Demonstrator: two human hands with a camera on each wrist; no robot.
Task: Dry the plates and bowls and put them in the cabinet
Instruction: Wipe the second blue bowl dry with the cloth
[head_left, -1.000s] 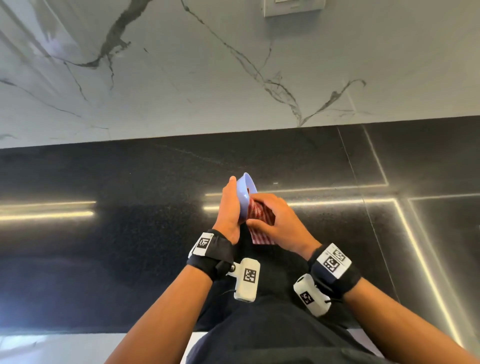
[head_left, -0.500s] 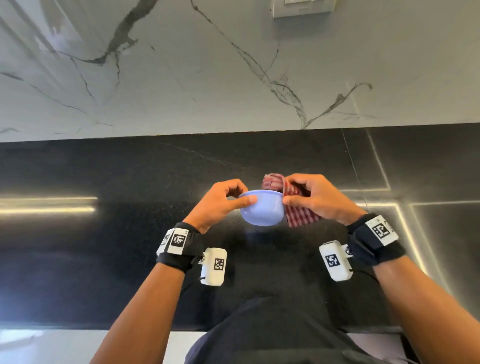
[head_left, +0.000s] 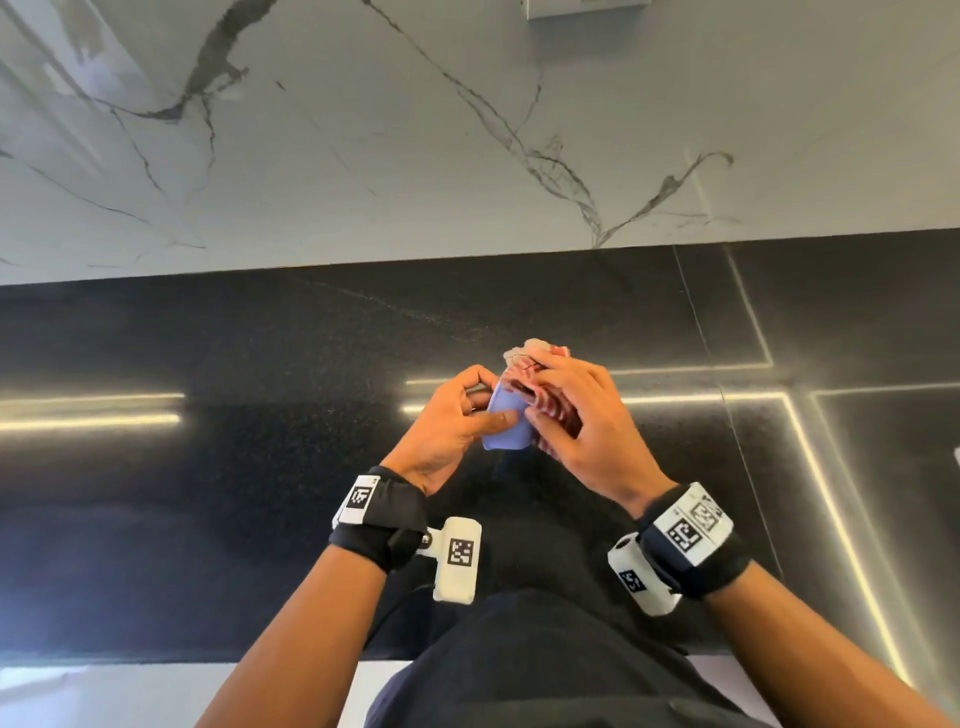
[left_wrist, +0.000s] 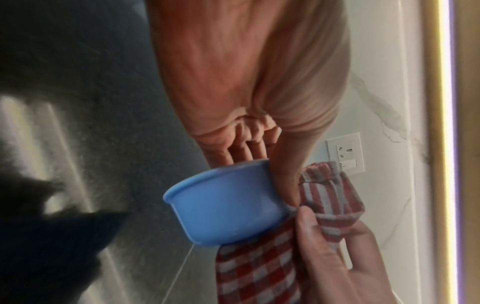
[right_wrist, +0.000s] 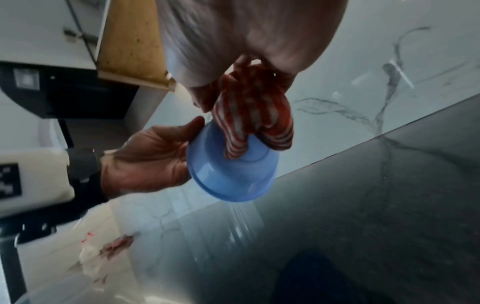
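Note:
A small blue bowl (head_left: 506, 423) (left_wrist: 226, 202) (right_wrist: 231, 174) is held in the air above the black counter, tipped on its side. My left hand (head_left: 457, 415) (right_wrist: 153, 156) grips its rim, thumb outside and fingers inside. My right hand (head_left: 576, 415) (left_wrist: 335, 251) holds a red-and-white checked cloth (head_left: 540, 395) (left_wrist: 262, 271) (right_wrist: 253, 115) pressed against the bowl's base and outer wall. The bowl's inside is hidden from the head view.
The black stone counter (head_left: 260, 467) runs across the front, with a white marble wall (head_left: 415, 130) behind it and a white wall socket (left_wrist: 344, 152). In the right wrist view a wooden cabinet underside (right_wrist: 130, 41) and a dark appliance (right_wrist: 64, 92) show up left.
The bowl has turned from upright to on its side, and my right hand has brought the cloth from the bowl's far side over its base.

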